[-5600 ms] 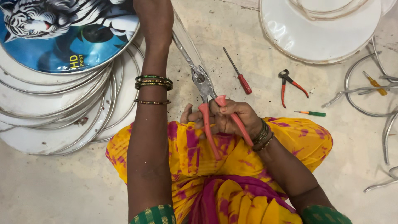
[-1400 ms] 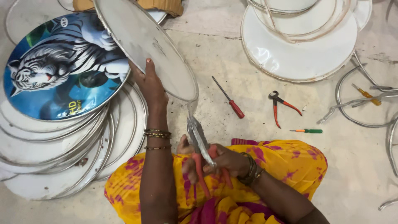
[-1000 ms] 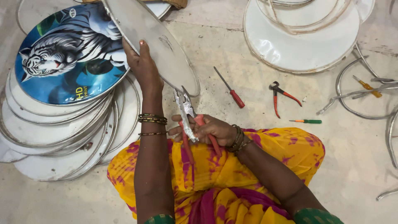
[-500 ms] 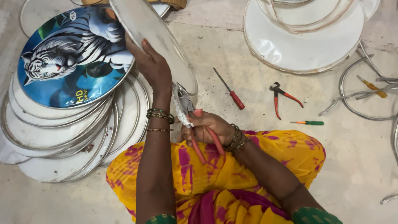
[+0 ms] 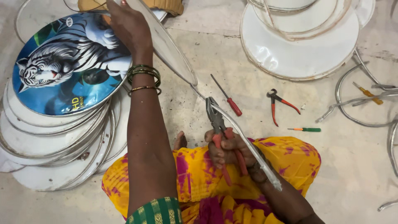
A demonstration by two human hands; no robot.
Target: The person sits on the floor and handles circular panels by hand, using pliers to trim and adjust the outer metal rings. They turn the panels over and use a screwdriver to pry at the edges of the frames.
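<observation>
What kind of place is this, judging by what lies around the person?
Probably a small floor-level craft workshop: stacked round discs, a red screwdriver and metal rings lie on the bare floor.

The person wears a yellow garment with pink blotches (image 5: 195, 174), a green gold-patterned sleeve edge (image 5: 155, 211), and green and gold bangles (image 5: 144, 76) on the left wrist.

Metal strip (image 5: 244, 141) now pulled off the tilted disc's (image 5: 166, 45) rim by pliers (image 5: 217, 124).
</observation>
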